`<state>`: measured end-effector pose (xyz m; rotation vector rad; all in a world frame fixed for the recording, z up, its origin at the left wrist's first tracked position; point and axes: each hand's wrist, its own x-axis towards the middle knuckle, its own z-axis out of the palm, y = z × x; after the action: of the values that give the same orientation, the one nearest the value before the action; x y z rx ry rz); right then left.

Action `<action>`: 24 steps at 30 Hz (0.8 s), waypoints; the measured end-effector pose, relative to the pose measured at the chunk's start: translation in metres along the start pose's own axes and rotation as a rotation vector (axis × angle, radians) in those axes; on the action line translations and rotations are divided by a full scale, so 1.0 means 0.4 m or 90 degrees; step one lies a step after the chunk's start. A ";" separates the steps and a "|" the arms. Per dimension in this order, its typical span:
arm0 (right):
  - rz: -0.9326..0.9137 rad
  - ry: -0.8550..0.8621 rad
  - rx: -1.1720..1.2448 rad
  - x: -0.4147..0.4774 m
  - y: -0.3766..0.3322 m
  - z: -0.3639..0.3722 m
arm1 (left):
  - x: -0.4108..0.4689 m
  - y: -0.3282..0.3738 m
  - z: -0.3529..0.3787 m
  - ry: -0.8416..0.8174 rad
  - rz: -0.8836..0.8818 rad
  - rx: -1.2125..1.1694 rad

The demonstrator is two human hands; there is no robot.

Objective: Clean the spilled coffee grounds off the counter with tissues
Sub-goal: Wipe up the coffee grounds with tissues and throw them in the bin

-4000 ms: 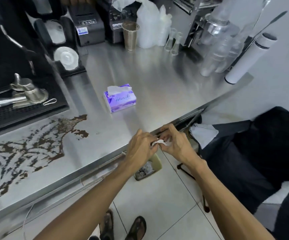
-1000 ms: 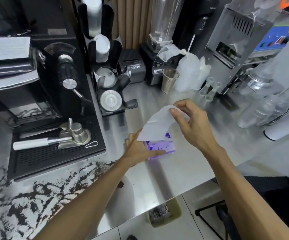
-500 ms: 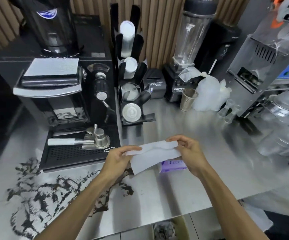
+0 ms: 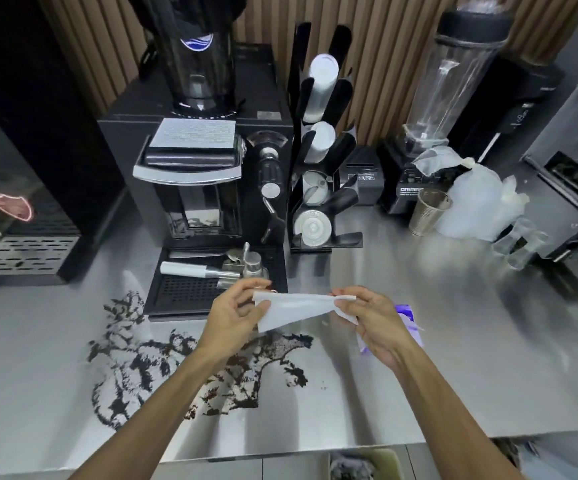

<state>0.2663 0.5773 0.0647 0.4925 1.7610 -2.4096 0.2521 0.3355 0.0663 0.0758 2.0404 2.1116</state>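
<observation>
Counter (image 4: pixel 419 358) carries grounds (image 4: pixel 163 362) near its front edge. Your left hand (image 4: pixel 235 320) and right hand (image 4: pixel 374 320) pinch the tissue (image 4: pixel 294 308) by its ends; fold it thick, sweep inward.

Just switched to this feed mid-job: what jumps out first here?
The dark spill of coffee grounds smeared across the steel counter, at front left, just below the black espresso machine. Right above its near edge, the left hand and right hand pinch a white tissue stretched between them, clear of the counter. A purple tissue box peeks out behind the right hand.
</observation>
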 end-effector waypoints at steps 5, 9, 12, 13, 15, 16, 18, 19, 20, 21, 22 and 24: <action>0.014 -0.040 0.011 0.008 0.011 0.031 | -0.019 0.003 -0.029 0.045 -0.024 0.025; -0.020 -0.087 -0.115 0.013 0.015 0.052 | -0.016 -0.009 -0.074 0.048 -0.031 0.042; -0.059 -0.074 -0.209 0.025 0.023 0.078 | -0.011 -0.016 -0.121 0.046 -0.017 0.112; -0.065 -0.074 -0.235 0.031 0.025 0.089 | -0.011 -0.016 -0.136 0.041 -0.006 0.126; -0.078 -0.081 -0.272 0.044 0.033 0.114 | -0.012 -0.016 -0.172 0.036 0.009 0.165; -0.083 -0.081 -0.280 0.050 0.036 0.130 | -0.013 -0.017 -0.193 0.032 0.006 0.194; -0.081 -0.083 -0.293 0.062 0.043 0.164 | -0.016 -0.017 -0.228 0.024 -0.019 0.244; -0.075 -0.089 -0.300 0.067 0.048 0.184 | -0.018 -0.018 -0.246 0.021 -0.030 0.257; -0.069 -0.095 -0.312 0.073 0.055 0.206 | -0.020 -0.018 -0.266 0.022 -0.039 0.277; -0.067 -0.101 -0.332 0.078 0.061 0.229 | -0.020 -0.019 -0.286 0.029 -0.041 0.292; -0.069 -0.107 -0.355 0.083 0.066 0.253 | -0.018 -0.020 -0.308 0.038 -0.039 0.311; -0.072 -0.136 -0.379 0.088 0.076 0.308 | -0.020 -0.018 -0.353 0.053 -0.024 0.331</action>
<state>0.2184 0.4549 0.0590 0.0631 2.3001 -1.7682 0.2356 0.1954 0.0537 0.0255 2.5646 1.5337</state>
